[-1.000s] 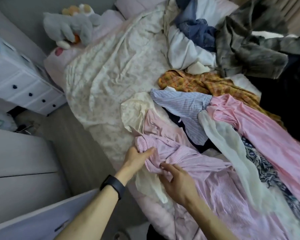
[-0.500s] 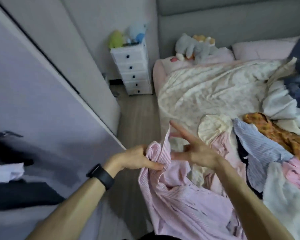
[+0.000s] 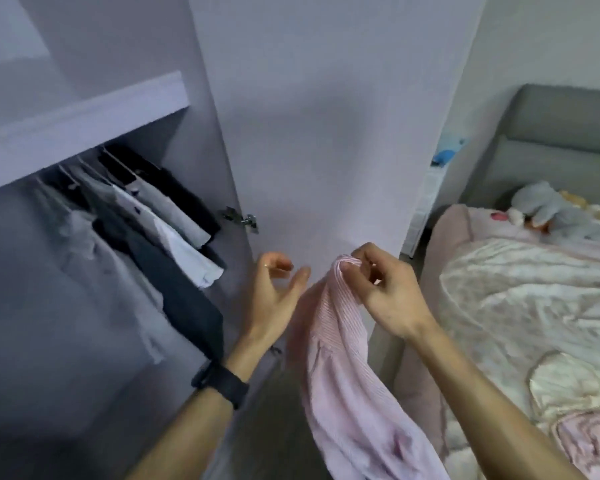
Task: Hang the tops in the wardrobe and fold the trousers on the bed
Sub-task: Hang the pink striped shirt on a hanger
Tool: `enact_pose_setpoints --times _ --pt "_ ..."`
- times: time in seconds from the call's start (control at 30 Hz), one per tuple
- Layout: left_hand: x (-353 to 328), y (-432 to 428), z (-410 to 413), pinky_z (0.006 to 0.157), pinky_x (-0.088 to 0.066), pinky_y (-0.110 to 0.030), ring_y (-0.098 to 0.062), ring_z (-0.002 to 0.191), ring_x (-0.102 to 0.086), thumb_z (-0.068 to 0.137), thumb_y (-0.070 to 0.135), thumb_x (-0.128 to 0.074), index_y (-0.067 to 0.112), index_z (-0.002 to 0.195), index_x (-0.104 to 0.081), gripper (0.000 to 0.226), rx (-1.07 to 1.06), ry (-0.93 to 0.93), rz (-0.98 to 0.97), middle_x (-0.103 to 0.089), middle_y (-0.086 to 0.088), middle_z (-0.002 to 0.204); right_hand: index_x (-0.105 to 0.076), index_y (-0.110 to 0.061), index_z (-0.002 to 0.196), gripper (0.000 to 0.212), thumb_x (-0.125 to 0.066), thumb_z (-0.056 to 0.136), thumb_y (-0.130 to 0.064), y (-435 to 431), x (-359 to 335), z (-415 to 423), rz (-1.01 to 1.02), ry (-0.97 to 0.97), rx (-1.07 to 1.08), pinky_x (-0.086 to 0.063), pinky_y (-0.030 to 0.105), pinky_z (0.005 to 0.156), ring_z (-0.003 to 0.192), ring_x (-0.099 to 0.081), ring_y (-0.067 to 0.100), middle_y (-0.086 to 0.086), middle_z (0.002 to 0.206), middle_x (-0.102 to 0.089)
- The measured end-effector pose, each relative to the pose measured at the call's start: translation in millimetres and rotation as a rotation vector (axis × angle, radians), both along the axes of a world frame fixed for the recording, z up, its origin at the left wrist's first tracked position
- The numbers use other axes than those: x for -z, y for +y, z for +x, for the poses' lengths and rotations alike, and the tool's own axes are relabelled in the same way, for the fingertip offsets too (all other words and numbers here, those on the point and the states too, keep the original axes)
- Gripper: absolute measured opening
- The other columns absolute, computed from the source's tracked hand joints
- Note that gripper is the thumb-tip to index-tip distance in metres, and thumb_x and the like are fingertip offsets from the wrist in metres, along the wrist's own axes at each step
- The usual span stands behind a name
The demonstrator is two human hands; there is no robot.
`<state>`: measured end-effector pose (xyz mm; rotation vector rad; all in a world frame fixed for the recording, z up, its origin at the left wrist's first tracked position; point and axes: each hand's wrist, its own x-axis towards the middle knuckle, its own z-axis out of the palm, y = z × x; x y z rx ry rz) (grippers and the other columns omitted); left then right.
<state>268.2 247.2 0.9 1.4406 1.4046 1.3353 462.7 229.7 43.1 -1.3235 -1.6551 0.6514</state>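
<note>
One pink top (image 3: pixel 343 368), lifted off the bed (image 3: pixel 534 306), now dangles before the open wardrobe (image 3: pixel 84 123), pinched in the right hand (image 3: pixel 387 292), left hand (image 3: pixel 274 299) released and spread, likely seeking a hanger.

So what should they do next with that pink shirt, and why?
Probably reach the left hand into the wardrobe for a hanger. The right hand alone pinches the shirt by its top, the left is free, and the shirt has no hanger in it yet; clothes hang inside.
</note>
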Motion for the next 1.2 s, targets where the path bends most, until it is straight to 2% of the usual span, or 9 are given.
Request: enact_pose_setpoints --times 0.13,0.23,0.37,0.43,0.53,0.7,0.83,1.0,1.2 --pt "8 -33 -27 0.07 -0.054 -0.021 -0.009 0.089 -0.063 0.08 0.074 -0.064 0.042 0.098 -0.051 0.039 0.019 0.171 0.127 -0.062 0.017 0.093 -0.056 -0.024 0.075 0.023 -0.063 0.09 -0.039 23 -35 -50 0.089 -0.019 0.01 -0.049 0.04 0.066 0.064 -0.055 0.02 0.0 0.065 -0.057" --pt "7 -35 -31 0.07 -0.056 -0.021 -0.004 0.091 -0.063 0.076 0.079 -0.063 0.043 0.104 -0.049 0.048 -0.043 0.315 0.195 -0.061 0.022 0.1 -0.056 -0.027 0.073 0.022 -0.062 0.087 -0.043 35 -57 -83 0.141 0.011 0.002 -0.05 0.038 0.063 0.061 -0.054 0.018 -0.004 0.063 -0.057" --pt "-5 -14 -44 0.087 -0.057 -0.032 -0.008 0.11 -0.062 0.077 0.077 -0.065 0.037 0.127 -0.046 0.067 -0.162 0.439 0.236 -0.063 0.011 0.127 -0.056 -0.029 0.073 0.019 -0.062 0.086 -0.042 40 -73 -118 0.164 0.033 -0.04 -0.053 0.04 0.063 0.061 -0.06 0.022 -0.002 0.063 -0.062" --pt "-12 -5 -54 0.087 -0.056 -0.029 -0.011 0.104 -0.064 0.08 0.074 -0.065 0.028 0.127 -0.052 0.067 -0.232 0.502 0.213 -0.068 0.008 0.122 -0.056 -0.028 0.073 0.019 -0.063 0.087 -0.04 40 -79 -128 0.177 0.041 -0.054 -0.053 0.041 0.062 0.061 -0.06 0.024 0.001 0.063 -0.062" --pt "-17 0 -73 0.067 -0.043 -0.006 -0.002 0.075 -0.057 0.086 0.064 -0.062 0.023 0.114 -0.064 0.05 -0.346 0.579 0.27 -0.073 0.005 0.097 -0.056 -0.027 0.074 0.019 -0.064 0.088 -0.037 41 -85 -135 0.2 0.062 -0.059 -0.052 0.041 0.061 0.063 -0.058 0.025 0.001 0.065 -0.06" --pt "-9 -11 -126 0.068 -0.057 -0.035 -0.017 0.073 -0.064 0.089 0.041 -0.065 0.018 0.113 -0.066 0.033 -0.44 0.638 0.267 -0.071 0.0 0.084 -0.055 -0.024 0.075 0.021 -0.065 0.089 -0.035 51 -96 -142 0.228 0.129 -0.114 -0.048 0.037 0.06 0.064 -0.055 0.027 -0.001 0.064 -0.054" --pt "-7 -11 -163 0.067 -0.055 -0.036 -0.018 0.079 -0.065 0.092 0.038 -0.055 0.034 0.115 -0.052 0.023 -0.523 0.622 0.108 -0.07 0.007 0.089 -0.053 -0.024 0.074 0.023 -0.065 0.091 -0.033 67 -103 -156 0.237 0.12 -0.261 -0.045 0.038 0.057 0.064 -0.055 0.033 0.011 0.065 -0.054" --pt "15 -33 -186 0.07 -0.053 -0.031 -0.016 0.084 -0.065 0.094 0.013 -0.058 0.025 0.103 -0.067 0.017 -0.624 0.632 -0.001 -0.069 0.008 0.09 -0.05 -0.028 0.071 0.025 -0.063 0.088 -0.041 89 -110 -187 0.188 0.213 -0.447 -0.041 0.034 0.057 0.057 -0.047 0.019 0.011 0.063 -0.049" --pt "26 -62 -144 0.078 -0.042 -0.006 0.004 0.094 -0.061 0.097 0.043 -0.045 0.043 0.109 -0.056 0.017 -0.698 0.419 0.071 -0.065 0.026 0.101 -0.052 -0.024 0.07 0.026 -0.064 0.083 -0.044 94 -99 -215 0.097 0.282 -0.706 -0.045 0.038 0.061 0.059 -0.048 0.021 0.014 0.064 -0.049"
